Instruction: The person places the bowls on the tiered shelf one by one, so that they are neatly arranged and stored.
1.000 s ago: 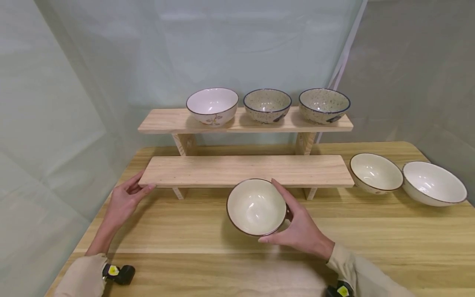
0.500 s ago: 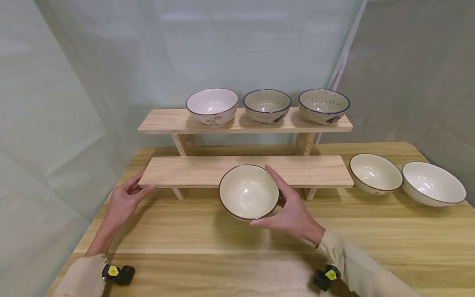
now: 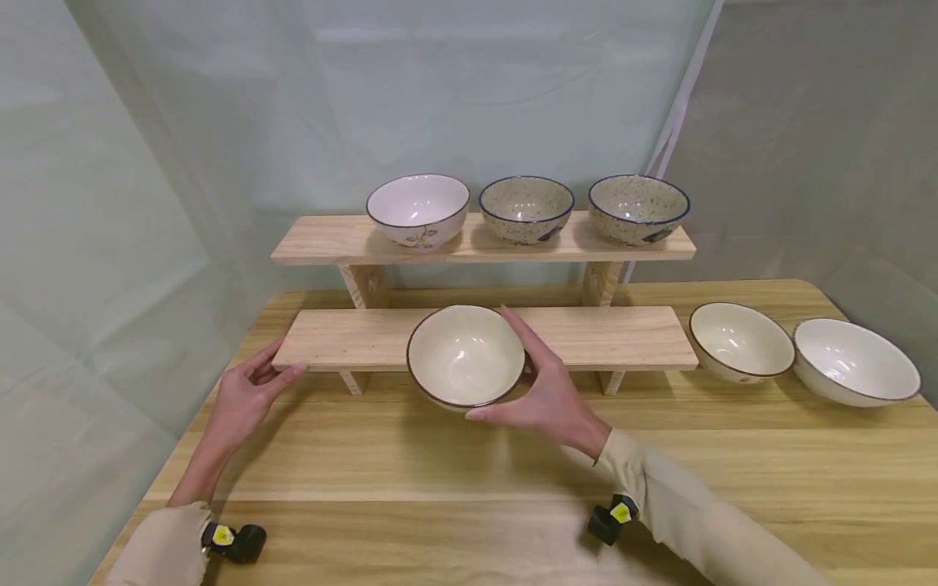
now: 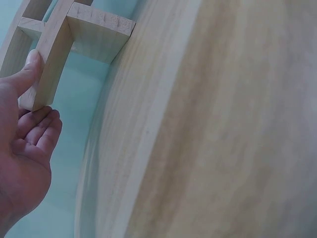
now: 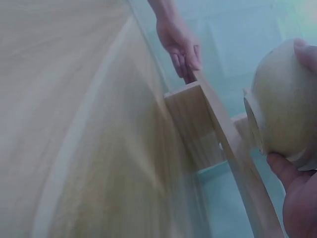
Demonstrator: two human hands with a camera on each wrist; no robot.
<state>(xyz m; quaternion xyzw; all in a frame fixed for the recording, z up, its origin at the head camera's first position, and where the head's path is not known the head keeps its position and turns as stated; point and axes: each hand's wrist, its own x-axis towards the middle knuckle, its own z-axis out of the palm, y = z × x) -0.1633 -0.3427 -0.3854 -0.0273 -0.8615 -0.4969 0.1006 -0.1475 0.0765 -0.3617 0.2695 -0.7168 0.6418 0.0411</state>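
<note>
My right hand [image 3: 545, 391] grips a cream bowl [image 3: 466, 358] with a dark brown rim, thumb at its near side and fingers round its right side. In the head view the bowl overlaps the front edge of the lower wooden shelf [image 3: 352, 338]; the right wrist view shows its foot raised off the board. At that shelf's left end, my left hand [image 3: 249, 399] holds the corner. The left wrist view has the thumb [image 4: 32, 62] on the board's face and the other fingers curled under its end.
On the upper shelf [image 3: 322, 236] stand a white flowered bowl [image 3: 419, 203] and two speckled bowls [image 3: 526, 207] with blue rims. A cream bowl [image 3: 740, 342] and a wider white bowl [image 3: 853, 362] sit on the table [image 3: 366, 472] right of the rack. Pale sheeting hangs behind.
My right hand has carried the cream bowl left and away from me, from in front of the lower shelf to over its front edge. My left hand has stayed at the shelf corner.
</note>
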